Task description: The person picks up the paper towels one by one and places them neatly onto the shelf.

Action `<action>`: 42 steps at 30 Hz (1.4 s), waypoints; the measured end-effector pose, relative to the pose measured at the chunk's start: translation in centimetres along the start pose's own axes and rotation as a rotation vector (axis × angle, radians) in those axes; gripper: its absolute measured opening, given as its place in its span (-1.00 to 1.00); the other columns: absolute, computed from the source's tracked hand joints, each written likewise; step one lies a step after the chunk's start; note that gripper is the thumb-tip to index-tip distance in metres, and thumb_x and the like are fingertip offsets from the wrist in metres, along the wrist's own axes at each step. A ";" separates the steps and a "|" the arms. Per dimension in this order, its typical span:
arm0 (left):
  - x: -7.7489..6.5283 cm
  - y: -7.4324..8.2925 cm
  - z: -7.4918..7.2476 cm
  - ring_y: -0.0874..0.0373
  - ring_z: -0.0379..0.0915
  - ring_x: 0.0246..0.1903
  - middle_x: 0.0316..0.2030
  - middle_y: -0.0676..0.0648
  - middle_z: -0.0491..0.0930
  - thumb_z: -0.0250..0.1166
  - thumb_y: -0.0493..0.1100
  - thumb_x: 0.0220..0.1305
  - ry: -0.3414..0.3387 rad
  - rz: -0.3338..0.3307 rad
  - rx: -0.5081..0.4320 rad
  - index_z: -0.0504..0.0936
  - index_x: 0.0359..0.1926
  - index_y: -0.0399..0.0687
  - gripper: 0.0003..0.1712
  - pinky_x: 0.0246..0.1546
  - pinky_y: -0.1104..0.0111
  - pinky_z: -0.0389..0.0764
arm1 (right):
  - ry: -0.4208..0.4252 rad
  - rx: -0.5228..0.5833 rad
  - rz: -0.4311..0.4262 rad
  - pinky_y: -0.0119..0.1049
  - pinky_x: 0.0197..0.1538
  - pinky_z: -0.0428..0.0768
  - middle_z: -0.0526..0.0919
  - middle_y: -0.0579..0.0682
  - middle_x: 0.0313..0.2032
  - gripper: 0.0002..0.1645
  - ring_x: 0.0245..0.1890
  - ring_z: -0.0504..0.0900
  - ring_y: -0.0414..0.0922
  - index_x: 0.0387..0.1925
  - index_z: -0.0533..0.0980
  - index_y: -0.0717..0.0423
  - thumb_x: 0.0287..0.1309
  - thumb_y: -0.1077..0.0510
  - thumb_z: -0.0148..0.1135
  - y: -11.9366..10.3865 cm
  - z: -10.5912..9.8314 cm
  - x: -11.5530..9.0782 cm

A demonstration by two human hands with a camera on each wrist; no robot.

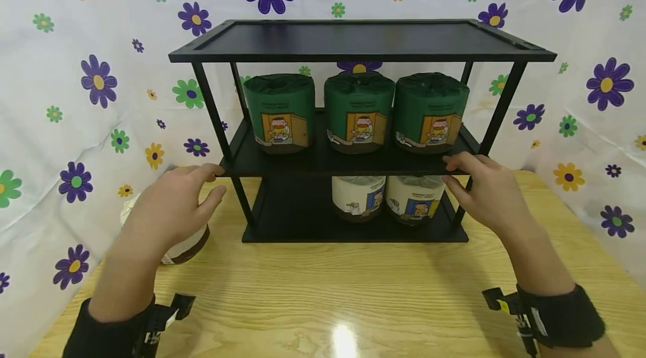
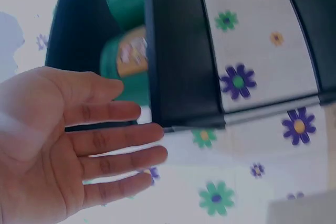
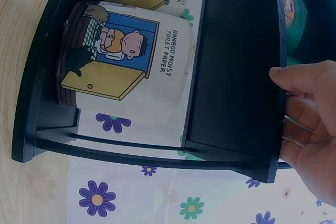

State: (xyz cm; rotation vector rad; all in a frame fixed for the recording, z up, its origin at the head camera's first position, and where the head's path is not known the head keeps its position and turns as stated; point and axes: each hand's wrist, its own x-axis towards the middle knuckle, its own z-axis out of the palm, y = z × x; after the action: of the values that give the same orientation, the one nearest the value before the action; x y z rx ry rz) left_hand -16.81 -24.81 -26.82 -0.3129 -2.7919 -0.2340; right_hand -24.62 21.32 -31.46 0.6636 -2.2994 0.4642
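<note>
A black shelf rack [image 1: 333,166] stands on the table, with three green-wrapped toilet paper rolls [image 1: 359,114] on its middle shelf. Two white-wrapped rolls [image 1: 358,198] sit on the bottom shelf, toward the right. My left hand [image 1: 176,201] is at the left front corner of the middle shelf; the left wrist view shows its fingers [image 2: 121,137] extended and the palm bare. At the right end of that shelf, my right hand [image 1: 481,192] pinches the front edge, thumb [image 3: 294,77] at the lower side and fingers over the top.
Another white-wrapped roll [image 1: 189,246] stands on the table left of the rack, partly hidden behind my left forearm. The rack's top panel [image 1: 353,38] bears nothing. A flower-patterned cloth [image 1: 106,139] hangs behind and at both sides of the wooden table [image 1: 323,285].
</note>
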 end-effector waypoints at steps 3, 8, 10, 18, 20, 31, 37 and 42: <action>0.3 -1.8 0.1 -0.26 0.61 -0.14 -0.11 -0.33 0.69 0.15 -0.09 0.41 -0.053 -0.066 -0.006 0.61 -0.04 -0.31 -0.65 -0.14 -0.10 0.64 | -0.005 -0.002 0.006 0.03 -0.38 0.62 0.76 0.18 -0.22 -0.77 -0.31 0.69 0.15 -0.22 0.59 0.19 0.05 0.30 0.44 0.0 -0.1 0.0; 0.8 -4.5 0.3 -0.29 0.60 -0.18 -0.09 -0.44 0.63 0.18 -0.06 0.38 -0.169 -0.174 -0.013 0.56 0.01 -0.41 -0.55 -0.25 -0.07 0.65 | -0.010 -0.003 0.015 0.04 -0.37 0.63 0.75 0.18 -0.22 -0.77 -0.29 0.69 0.15 -0.22 0.59 0.19 0.06 0.30 0.44 -0.1 -0.2 0.0; 0.9 -5.2 0.6 -0.26 0.59 -0.27 -0.12 -0.48 0.61 0.21 -0.05 0.36 -0.215 -0.235 -0.009 0.50 0.06 -0.50 -0.47 -0.38 0.02 0.65 | -0.015 -0.002 0.020 0.06 -0.35 0.63 0.75 0.19 -0.21 -0.77 -0.28 0.70 0.16 -0.22 0.59 0.19 0.06 0.29 0.43 -0.1 -0.2 0.0; 1.1 -7.1 2.3 -0.07 0.46 -0.47 -0.45 -0.27 0.49 0.34 0.04 0.24 -0.393 -0.429 -0.046 0.43 -0.10 -0.50 -0.39 -0.57 0.25 0.50 | -0.023 -0.002 0.028 0.08 -0.32 0.64 0.75 0.19 -0.20 -0.77 -0.26 0.70 0.17 -0.20 0.60 0.18 0.07 0.28 0.43 -0.1 -0.1 0.1; 1.1 -7.7 2.9 -0.15 0.50 -0.40 -0.32 -0.37 0.54 0.40 0.02 0.18 -0.402 -0.427 -0.044 0.39 -0.01 -0.51 -0.32 -0.47 0.13 0.54 | -0.025 -0.004 0.030 0.08 -0.32 0.64 0.75 0.19 -0.20 -0.77 -0.26 0.70 0.17 -0.20 0.59 0.18 0.08 0.28 0.43 -0.1 -0.1 0.1; 0.8 -8.0 3.2 -0.18 0.51 -0.37 -0.25 -0.39 0.55 0.58 0.01 -0.04 -0.431 -0.367 -0.006 0.33 0.08 -0.46 -0.12 -0.46 0.11 0.58 | -0.027 -0.008 0.025 0.08 -0.33 0.63 0.75 0.19 -0.21 -0.77 -0.27 0.70 0.17 -0.21 0.59 0.18 0.07 0.28 0.44 -0.2 0.0 0.2; 0.6 -5.9 2.3 -0.13 0.51 -0.30 -0.14 -0.39 0.55 0.60 0.01 -0.08 -0.551 -0.300 -0.038 0.29 0.20 -0.43 -0.02 -0.34 0.06 0.67 | -0.029 -0.008 0.031 0.09 -0.31 0.64 0.75 0.19 -0.21 -0.76 -0.27 0.70 0.16 -0.20 0.59 0.18 0.07 0.28 0.43 -0.2 -0.1 0.0; 0.3 -4.1 1.7 -0.08 0.50 -0.30 -0.18 -0.29 0.57 0.60 0.01 -0.08 -0.596 -0.236 -0.046 0.34 0.18 -0.30 -0.09 -0.39 0.15 0.64 | -0.021 -0.008 0.023 0.07 -0.34 0.63 0.75 0.19 -0.21 -0.77 -0.28 0.70 0.15 -0.21 0.59 0.18 0.06 0.28 0.44 -0.2 -0.1 0.0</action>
State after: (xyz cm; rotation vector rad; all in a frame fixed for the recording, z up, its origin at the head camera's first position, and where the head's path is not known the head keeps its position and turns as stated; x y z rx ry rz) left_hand -18.60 -28.33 -28.83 -0.0629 -3.4213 -0.3003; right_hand -24.49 21.22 -31.35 0.6415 -2.3293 0.4606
